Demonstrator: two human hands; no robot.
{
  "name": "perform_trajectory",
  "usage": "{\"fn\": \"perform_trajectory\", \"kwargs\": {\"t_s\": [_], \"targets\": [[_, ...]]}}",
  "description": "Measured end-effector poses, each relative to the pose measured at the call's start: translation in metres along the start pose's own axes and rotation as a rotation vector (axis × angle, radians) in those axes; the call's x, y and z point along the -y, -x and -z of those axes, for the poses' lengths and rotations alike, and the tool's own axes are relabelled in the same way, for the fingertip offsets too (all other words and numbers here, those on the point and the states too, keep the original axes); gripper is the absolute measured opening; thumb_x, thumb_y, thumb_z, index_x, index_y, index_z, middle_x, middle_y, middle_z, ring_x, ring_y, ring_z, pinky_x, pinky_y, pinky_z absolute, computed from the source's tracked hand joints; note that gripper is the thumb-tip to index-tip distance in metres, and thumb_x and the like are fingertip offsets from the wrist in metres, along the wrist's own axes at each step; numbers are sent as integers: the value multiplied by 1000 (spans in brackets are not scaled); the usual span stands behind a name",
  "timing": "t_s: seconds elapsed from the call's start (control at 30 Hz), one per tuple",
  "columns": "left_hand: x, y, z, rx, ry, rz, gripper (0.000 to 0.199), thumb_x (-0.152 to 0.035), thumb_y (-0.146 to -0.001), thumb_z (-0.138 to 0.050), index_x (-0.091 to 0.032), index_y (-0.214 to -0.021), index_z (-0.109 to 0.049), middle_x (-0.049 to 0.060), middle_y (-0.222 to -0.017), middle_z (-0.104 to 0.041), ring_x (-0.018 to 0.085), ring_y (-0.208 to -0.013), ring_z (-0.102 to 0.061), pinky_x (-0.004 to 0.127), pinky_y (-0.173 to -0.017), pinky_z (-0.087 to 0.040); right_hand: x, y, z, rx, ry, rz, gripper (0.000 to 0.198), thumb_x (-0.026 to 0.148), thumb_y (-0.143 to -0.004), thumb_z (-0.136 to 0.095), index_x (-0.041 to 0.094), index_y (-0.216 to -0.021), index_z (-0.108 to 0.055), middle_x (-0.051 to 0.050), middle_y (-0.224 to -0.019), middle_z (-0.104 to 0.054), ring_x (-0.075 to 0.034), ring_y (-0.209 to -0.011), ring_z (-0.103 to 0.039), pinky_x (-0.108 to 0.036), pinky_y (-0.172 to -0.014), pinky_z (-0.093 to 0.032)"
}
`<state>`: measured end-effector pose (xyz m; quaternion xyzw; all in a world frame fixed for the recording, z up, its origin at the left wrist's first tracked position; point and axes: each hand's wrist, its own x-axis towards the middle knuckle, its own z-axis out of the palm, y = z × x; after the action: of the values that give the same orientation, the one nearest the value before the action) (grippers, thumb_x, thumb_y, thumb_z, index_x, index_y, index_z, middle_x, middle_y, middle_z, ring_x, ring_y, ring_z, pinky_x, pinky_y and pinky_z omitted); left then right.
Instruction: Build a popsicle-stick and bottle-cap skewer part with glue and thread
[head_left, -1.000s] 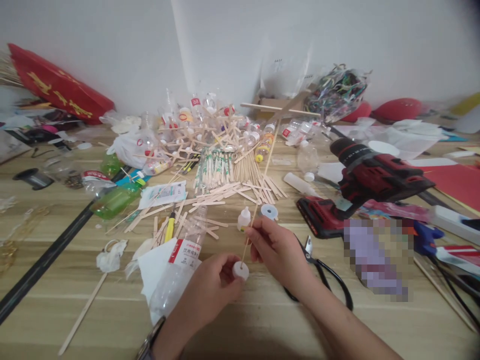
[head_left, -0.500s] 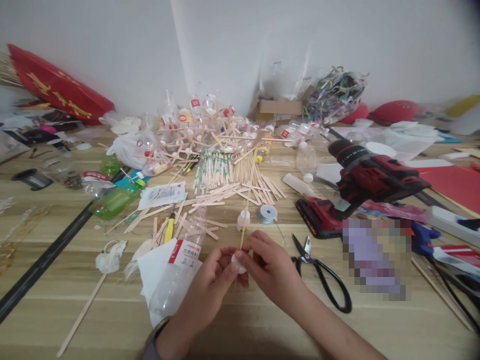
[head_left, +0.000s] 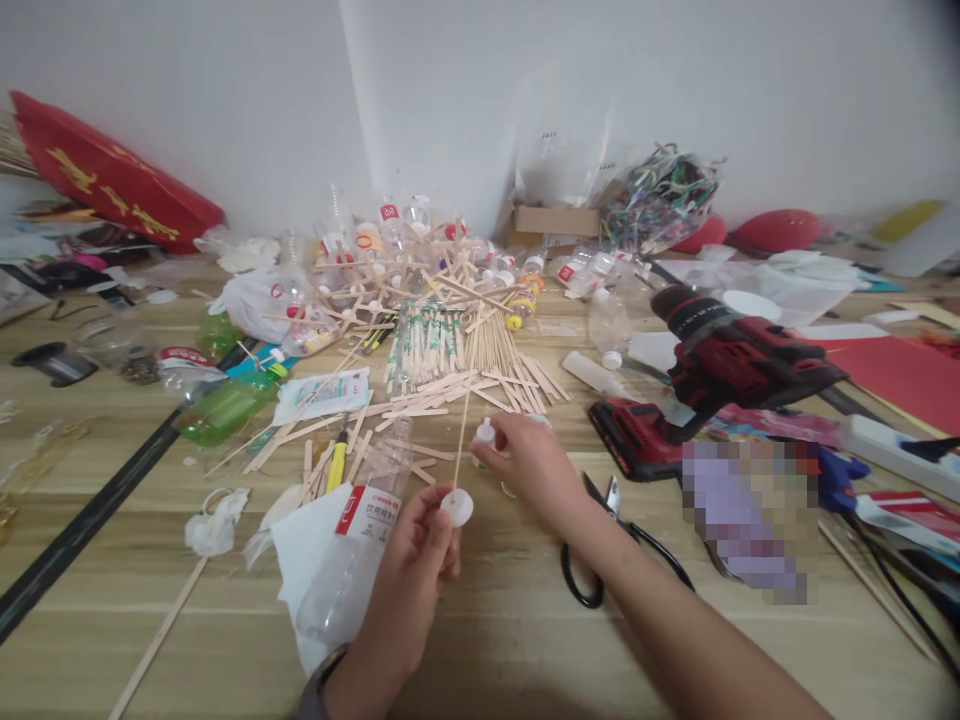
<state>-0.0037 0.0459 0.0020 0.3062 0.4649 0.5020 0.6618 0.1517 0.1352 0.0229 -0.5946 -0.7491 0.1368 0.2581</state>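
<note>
My left hand (head_left: 418, 568) pinches a white bottle cap (head_left: 459, 509) between thumb and fingers. A thin bamboo skewer (head_left: 463, 432) stands up out of the cap, leaning slightly right. Farther forward, my right hand (head_left: 534, 472) has its thumb and fingers closed at a small white squeeze bottle (head_left: 483, 437) standing on the table. Behind that hand a spool of thread (head_left: 541, 421) is mostly hidden. Black-handled scissors (head_left: 585, 575) lie partly under my right forearm. Left of my left hand lies a clear plastic bottle (head_left: 341, 590) with a red and white label.
A red cordless drill (head_left: 739, 365) stands at the right. Flat wooden sticks (head_left: 431, 392), a skewer bundle (head_left: 495, 345) and many plastic bottles are heaped ahead. A yellow cutter (head_left: 338, 462) and green bottle (head_left: 229, 408) lie to the left. A cardboard box (head_left: 555, 220) stands by the wall.
My right hand has left the cap and skewer and moved forward to the small squeeze bottle. My left hand, still holding the cap with its skewer, has shifted slightly left.
</note>
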Motion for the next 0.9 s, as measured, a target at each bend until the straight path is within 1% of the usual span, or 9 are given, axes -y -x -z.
{"fn": "perform_trajectory", "kwargs": {"t_s": [0.07, 0.13, 0.2, 0.37, 0.47, 0.63, 0.77, 0.83, 0.9], "targets": [[2, -1, 0, -12, -11, -13, 62, -61, -72, -71, -18, -112, -50, -9, -61, -42, 7, -50, -33, 23, -50, -24, 2, -11, 0, 52, 52, 19, 14, 26, -83, -65, 18, -72, -62, -2, -68, -63, -17, -66, -57, -28, -63, -37], [4, -3, 1, -26, -12, -22, 62, -61, -74, -69, -18, -114, -49, -9, -61, -43, 8, -50, -34, 23, -50, -25, 3, -23, -1, 65, 96, 14, 18, 28, -85, -63, 17, -71, -62, -2, -67, -62, -17, -65, -57, -28, -63, -39], [5, -4, 1, -37, 2, -23, 62, -61, -74, -69, -18, -114, -48, -9, -60, -43, 8, -50, -33, 22, -49, -26, 2, -38, -2, 59, 133, 3, 20, 32, -90, -60, 16, -79, -64, -3, -74, -64, -17, -72, -60, -31, -70, -45], [5, -4, 0, -53, 47, -7, 62, -58, -74, -71, -17, -114, -48, -9, -61, -46, 7, -51, -31, 21, -49, -26, -7, -72, -11, 92, 170, -9, 27, 36, -95, -58, 16, -113, -61, -7, -114, -64, -20, -96, -64, -41, -83, -55], [5, -4, 0, -69, 55, -15, 63, -58, -71, -73, -17, -112, -48, -9, -61, -47, 6, -50, -31, 20, -48, -26, -11, -74, -8, 114, 140, -1, 26, 33, -93, -61, 15, -112, -63, -8, -107, -66, -21, -94, -65, -41, -84, -52], [5, -3, 0, -109, 51, -13, 58, -56, -72, -74, -18, -110, -50, -8, -63, -50, 6, -49, -33, 19, -47, -27, -2, -22, 12, 86, -9, 18, 35, 25, -90, -59, 13, -124, -59, -10, -94, -68, -23, -89, -63, -36, -83, -46], [8, 1, -2, -50, -24, 18, 50, -53, -75, -73, -19, -108, -57, -2, -73, -60, 9, -57, -45, 21, -51, -33, 10, 45, 10, 275, -257, 63, 52, 33, -77, -76, 17, -124, -60, 0, -82, -70, -13, -66, -61, -23, -62, -48], [11, 4, -2, 4, -96, 28, 46, -51, -76, -72, -20, -108, -62, 2, -83, -64, 12, -66, -52, 22, -55, -37, 14, 67, 3, 341, -601, -50, 41, 35, -78, -74, 17, -114, -65, -1, -81, -68, -15, -68, -59, -24, -62, -47], [13, 7, -2, 30, -192, 38, 46, -53, -79, -69, -20, -111, -65, 3, -85, -65, 13, -67, -51, 23, -56, -36, 15, 79, -3, 317, -722, -154, 30, 35, -79, -71, 17, -102, -68, -1, -79, -65, -15, -68, -54, -25, -61, -43]]}}
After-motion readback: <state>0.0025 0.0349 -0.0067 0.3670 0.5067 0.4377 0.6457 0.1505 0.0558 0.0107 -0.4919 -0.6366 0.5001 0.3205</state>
